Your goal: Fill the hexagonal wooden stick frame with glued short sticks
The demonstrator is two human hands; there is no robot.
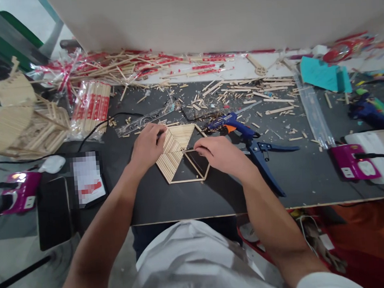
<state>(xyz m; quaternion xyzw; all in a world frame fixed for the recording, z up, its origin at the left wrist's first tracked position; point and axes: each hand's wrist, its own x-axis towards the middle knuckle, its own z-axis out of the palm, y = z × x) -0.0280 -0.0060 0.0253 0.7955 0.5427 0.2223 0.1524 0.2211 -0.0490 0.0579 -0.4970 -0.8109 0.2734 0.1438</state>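
A hexagonal frame of thin wooden sticks (170, 164) lies flat on the dark tabletop (170, 202). Its left and upper sections are filled with rows of sticks; the lower and right sections show the dark surface between thin bars. My left hand (149, 148) rests at the frame's upper left edge, fingers curled against it. My right hand (218, 153) is over the right side, thumb and fingers pinched together by a bar near the middle; what lies between them is too small to make out.
Beyond the right hand lie a blue glue gun (232, 123) and blue cutters (262, 161). Stick scraps (250, 87) litter the back. At the left are wrapped sticks (91, 107), a phone (54, 215) and a wooden structure (9, 126). Purple power strips (353, 161) sit right.
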